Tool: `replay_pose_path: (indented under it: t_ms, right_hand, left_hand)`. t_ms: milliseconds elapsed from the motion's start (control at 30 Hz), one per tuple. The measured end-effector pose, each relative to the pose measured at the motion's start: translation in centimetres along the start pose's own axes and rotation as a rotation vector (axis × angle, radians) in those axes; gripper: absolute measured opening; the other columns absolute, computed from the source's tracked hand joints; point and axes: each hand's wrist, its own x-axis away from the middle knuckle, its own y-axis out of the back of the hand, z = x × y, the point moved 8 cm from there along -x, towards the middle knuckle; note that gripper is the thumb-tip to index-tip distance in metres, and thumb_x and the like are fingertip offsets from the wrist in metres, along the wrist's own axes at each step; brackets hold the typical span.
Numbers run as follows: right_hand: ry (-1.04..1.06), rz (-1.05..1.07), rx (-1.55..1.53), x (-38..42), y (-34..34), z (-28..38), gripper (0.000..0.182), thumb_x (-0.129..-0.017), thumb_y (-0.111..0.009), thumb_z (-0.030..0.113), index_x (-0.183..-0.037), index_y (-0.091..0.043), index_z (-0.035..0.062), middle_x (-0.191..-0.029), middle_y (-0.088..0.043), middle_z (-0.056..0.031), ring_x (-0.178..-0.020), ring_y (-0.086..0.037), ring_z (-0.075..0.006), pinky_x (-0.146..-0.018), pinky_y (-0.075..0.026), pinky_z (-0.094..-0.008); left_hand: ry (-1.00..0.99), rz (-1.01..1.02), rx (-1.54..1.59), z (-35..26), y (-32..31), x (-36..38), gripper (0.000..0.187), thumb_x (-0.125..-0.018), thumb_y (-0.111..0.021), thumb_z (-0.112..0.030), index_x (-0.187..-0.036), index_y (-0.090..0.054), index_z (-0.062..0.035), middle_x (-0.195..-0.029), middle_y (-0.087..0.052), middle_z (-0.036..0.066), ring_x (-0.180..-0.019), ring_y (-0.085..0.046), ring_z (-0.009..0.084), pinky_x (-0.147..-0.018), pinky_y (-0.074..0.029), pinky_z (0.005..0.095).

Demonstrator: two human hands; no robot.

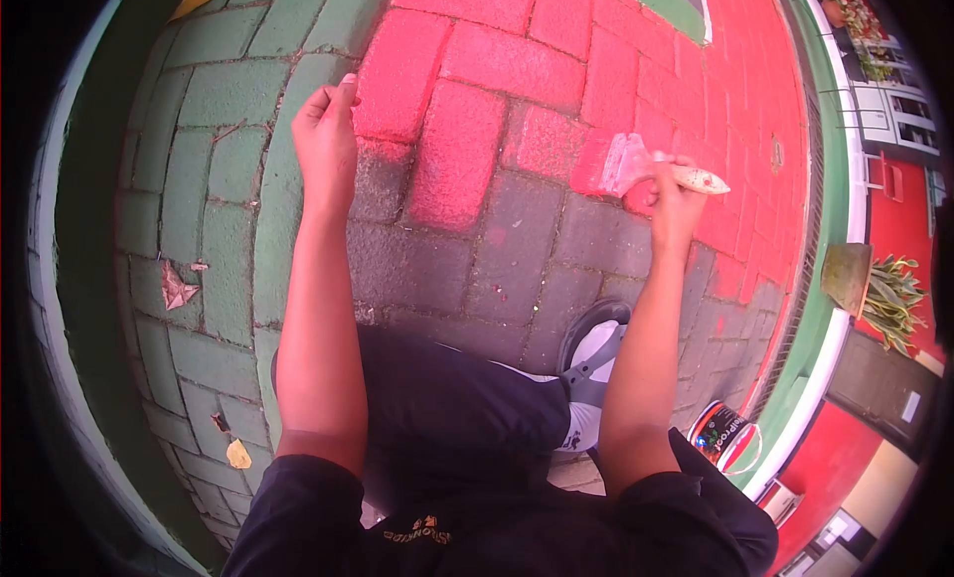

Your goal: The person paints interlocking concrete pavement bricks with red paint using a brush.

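Note:
My right hand (674, 201) grips a wide paintbrush (702, 180) by its pale, paint-spotted handle. The brush's pink-coated bristles point left and rest on a paving block at the border between red paint and bare grey. Above the green kerb, my left hand (328, 145) is closed with its fingers curled; no object shows in it. Between my hands lie red-painted paving blocks (512, 62), wet-looking in places. Nearer my body are unpainted grey blocks (517, 229); a few blocks are only partly covered in red.
Green-painted paving (224, 169) lies left, with a dry leaf (177, 286) and a yellow leaf (238, 454). A paint can (722, 436) stands right, near a drain grate. Beyond the white-edged kerb is a potted plant (891, 299). My sandalled foot (593, 368) is on the grey blocks.

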Motion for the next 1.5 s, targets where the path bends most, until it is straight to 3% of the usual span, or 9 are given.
replay_pose_path:
  t_ms: [200,267,500,600,733,833,1133,1433,1500]
  right_hand:
    - [0.161,0.085,0.054,-0.2,-3.0,1.5,0.015,-0.086,-0.072,0.010,-0.084,-0.059,0.0036,-0.072,-0.056,-0.0002,-0.062,-0.052,-0.0071,-0.056,-0.041,-0.0235]
    - [0.439,0.212,0.221,1.4,-6.8,5.6,0.015,-0.085,-0.070,0.006,-0.079,-0.058,0.0015,-0.080,-0.057,-0.0018,-0.074,-0.055,-0.0090,-0.066,-0.043,-0.0256]
    - [0.451,0.405,0.137,0.8,-12.0,3.8,0.018,-0.086,-0.070,0.005,-0.076,-0.055,0.0022,-0.082,-0.054,-0.0007,-0.078,-0.053,-0.0093,-0.071,-0.042,-0.0249]
    - [0.187,0.344,0.097,-0.7,-7.4,0.7,0.015,-0.084,-0.068,0.003,-0.073,-0.058,0.0020,-0.087,-0.059,-0.0043,-0.083,-0.057,-0.0127,-0.077,-0.046,-0.0288]
    - [0.190,0.249,0.111,-2.8,-1.1,-0.1,0.017,-0.084,-0.069,0.004,-0.073,-0.057,0.0044,-0.081,-0.057,-0.0032,-0.080,-0.056,-0.0116,-0.075,-0.046,-0.0286]
    - [0.447,0.153,0.595,-2.1,-0.1,2.7,0.021,-0.085,-0.071,0.010,-0.073,-0.055,0.0031,-0.071,-0.053,-0.0034,-0.074,-0.056,-0.0115,-0.070,-0.046,-0.0301]
    - [0.563,0.299,0.198,3.9,-15.7,6.5,0.028,-0.086,-0.071,0.019,-0.071,-0.053,0.0035,-0.059,-0.051,-0.0061,-0.056,-0.051,-0.0156,-0.058,-0.044,-0.0359]
    - [0.293,0.248,-0.033,-2.1,-4.2,0.4,0.026,-0.082,-0.069,0.001,-0.069,-0.047,0.0074,-0.074,-0.049,0.0029,-0.070,-0.048,-0.0073,-0.065,-0.040,-0.0256]
    - [0.325,0.183,0.260,-3.3,-1.6,0.5,0.029,-0.083,-0.068,0.001,-0.067,-0.045,0.0074,-0.072,-0.048,0.0032,-0.069,-0.045,-0.0064,-0.065,-0.039,-0.0250]
  left_hand:
    - [0.026,0.002,-0.032,0.2,0.2,-0.1,0.034,-0.096,-0.064,-0.026,-0.069,-0.052,-0.0077,-0.066,-0.038,-0.008,-0.064,-0.029,0.0039,-0.056,-0.022,0.0246]
    - [0.025,0.001,-0.024,0.1,0.2,-0.1,0.035,-0.096,-0.064,-0.026,-0.069,-0.053,-0.0072,-0.066,-0.039,-0.008,-0.064,-0.029,0.0042,-0.056,-0.023,0.0248]
    - [0.042,0.007,0.000,0.7,0.6,-0.6,0.033,-0.095,-0.064,-0.026,-0.071,-0.055,-0.0065,-0.068,-0.042,-0.007,-0.065,-0.032,0.0047,-0.057,-0.025,0.0240]
    - [0.053,-0.010,-0.007,0.1,0.6,-0.2,0.033,-0.095,-0.065,-0.026,-0.071,-0.056,-0.0069,-0.067,-0.043,-0.008,-0.065,-0.032,0.0046,-0.057,-0.025,0.0240]
    - [0.092,-0.023,-0.008,-0.4,0.4,0.2,0.032,-0.095,-0.065,-0.026,-0.071,-0.056,-0.0074,-0.065,-0.040,-0.008,-0.063,-0.030,0.0038,-0.055,-0.023,0.0239]
    - [0.125,-0.010,0.001,-0.3,0.1,0.5,0.032,-0.095,-0.065,-0.027,-0.072,-0.056,-0.0077,-0.064,-0.038,-0.009,-0.060,-0.030,0.0033,-0.054,-0.022,0.0238]
    - [0.154,-0.019,0.038,0.0,0.5,0.0,0.025,-0.095,-0.066,-0.027,-0.077,-0.063,-0.0092,-0.061,-0.043,-0.009,-0.053,-0.033,0.0017,-0.048,-0.023,0.0227]
    - [0.173,-0.023,0.017,0.3,1.1,-0.1,0.025,-0.094,-0.066,-0.028,-0.077,-0.062,-0.0095,-0.059,-0.042,-0.010,-0.051,-0.033,0.0012,-0.046,-0.023,0.0222]
    - [0.170,-0.021,0.009,0.2,1.0,-0.1,0.025,-0.094,-0.066,-0.028,-0.077,-0.062,-0.0095,-0.059,-0.042,-0.009,-0.051,-0.033,0.0013,-0.046,-0.024,0.0223]
